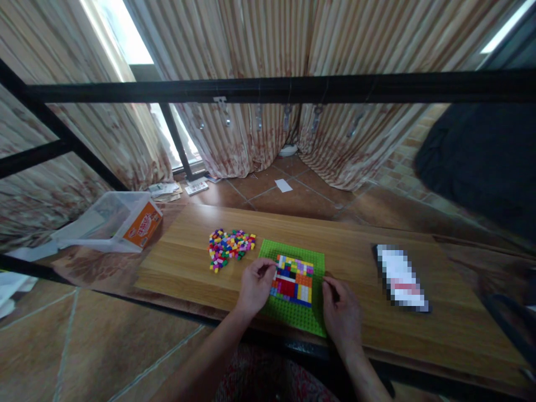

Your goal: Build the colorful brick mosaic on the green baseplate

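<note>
"As the left hand (pixel 256 286) and right hand (pixel 344 315) sit apart, where's the green baseplate (pixel 301 320)?"

"Between them on the wooden table (pixel 180 257), its sides roughly following the table's, the longer one unclear."

"Holding anything?"

"I can't tell; the left is at the brick panel (pixel 287 288), the right at the baseplate's right edge."

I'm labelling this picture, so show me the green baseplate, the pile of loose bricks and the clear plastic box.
Green baseplate (pixel 298 317): head view, bare studs towards its near edge.
Pile of loose bricks (pixel 230 244): head view, around the pile's middle.
Clear plastic box (pixel 143 225): head view, its orange-labelled end wall.
</note>
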{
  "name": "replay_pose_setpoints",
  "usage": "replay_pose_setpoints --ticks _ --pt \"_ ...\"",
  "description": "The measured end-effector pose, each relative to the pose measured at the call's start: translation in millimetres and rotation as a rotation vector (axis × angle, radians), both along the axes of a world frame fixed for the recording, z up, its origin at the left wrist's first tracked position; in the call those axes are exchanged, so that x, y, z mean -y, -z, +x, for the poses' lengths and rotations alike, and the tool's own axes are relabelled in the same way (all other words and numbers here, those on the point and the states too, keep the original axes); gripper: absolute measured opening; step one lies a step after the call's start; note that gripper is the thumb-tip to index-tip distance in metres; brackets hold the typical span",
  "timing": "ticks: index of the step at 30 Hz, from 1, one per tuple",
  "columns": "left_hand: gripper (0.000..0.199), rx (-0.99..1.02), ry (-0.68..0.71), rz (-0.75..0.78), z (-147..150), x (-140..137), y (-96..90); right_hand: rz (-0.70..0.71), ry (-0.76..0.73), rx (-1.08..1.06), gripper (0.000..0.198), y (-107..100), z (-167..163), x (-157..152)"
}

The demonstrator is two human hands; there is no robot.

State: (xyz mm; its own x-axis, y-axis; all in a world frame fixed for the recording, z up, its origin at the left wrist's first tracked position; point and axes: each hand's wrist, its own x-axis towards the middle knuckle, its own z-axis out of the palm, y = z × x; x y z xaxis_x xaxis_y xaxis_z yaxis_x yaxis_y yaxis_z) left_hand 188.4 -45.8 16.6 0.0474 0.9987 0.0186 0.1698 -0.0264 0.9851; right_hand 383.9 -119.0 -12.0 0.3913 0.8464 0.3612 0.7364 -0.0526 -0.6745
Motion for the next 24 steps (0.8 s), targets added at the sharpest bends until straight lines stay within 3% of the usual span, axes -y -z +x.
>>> replay_pose_setpoints --ticks 17,24 --pt "0.011 -0.030 -0.056 -0.064 5 -7 -11.8 0.016 -0.001 0.007 0.033 -2 -1 0" --pt "0.010 0.004 -0.098 -0.071 8 -8 -8.0 0.002 -0.008 0.009 0.030 -2 -1 -1"
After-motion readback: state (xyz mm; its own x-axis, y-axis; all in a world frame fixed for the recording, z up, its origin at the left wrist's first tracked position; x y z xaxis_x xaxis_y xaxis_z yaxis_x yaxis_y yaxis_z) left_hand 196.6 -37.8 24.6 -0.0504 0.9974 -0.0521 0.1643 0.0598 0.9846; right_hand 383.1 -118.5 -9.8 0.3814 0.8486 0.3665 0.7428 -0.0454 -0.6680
